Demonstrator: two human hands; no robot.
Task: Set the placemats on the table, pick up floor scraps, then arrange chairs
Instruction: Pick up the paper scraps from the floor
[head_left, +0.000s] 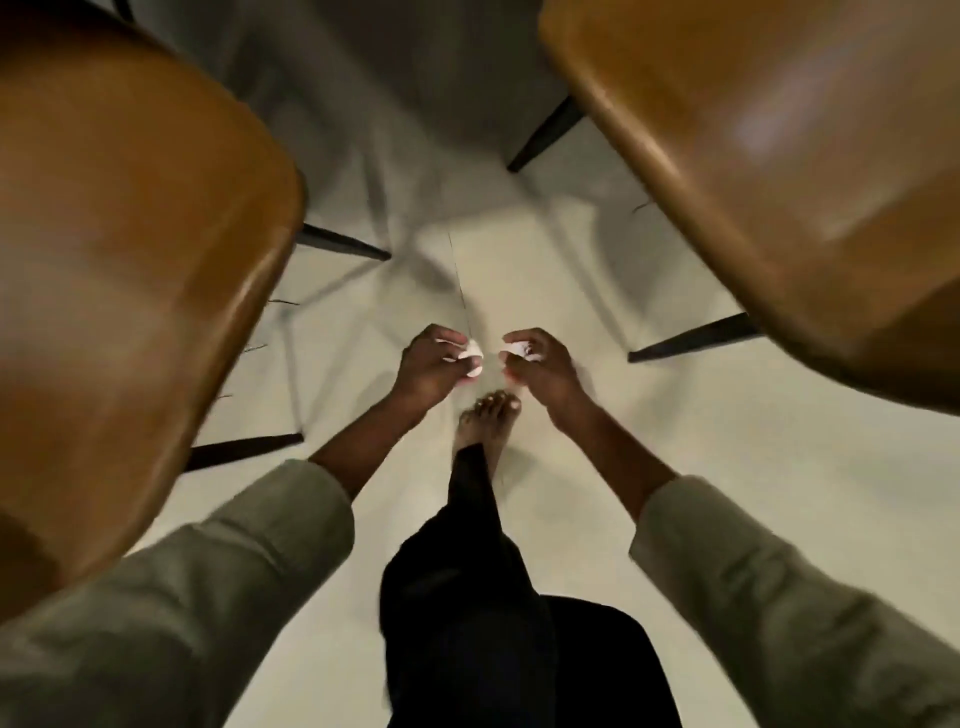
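Note:
I look straight down at a pale floor between two brown chairs. My left hand (434, 364) hangs low over the floor, its fingers curled round small white paper scraps (471, 358). My right hand (537, 361) is close beside it and pinches more white scraps (519, 351). Only a narrow gap separates the two hands. The brown seat of the left chair (130, 260) fills the left side of the view. The right chair (779, 171) fills the upper right. The picture is blurred by motion.
My bare foot (485, 421) and black trouser leg (467, 571) stand just below the hands. Black chair legs (343, 244) (691, 340) angle onto the floor at both sides. A shadowed area lies at the top centre, between the chairs.

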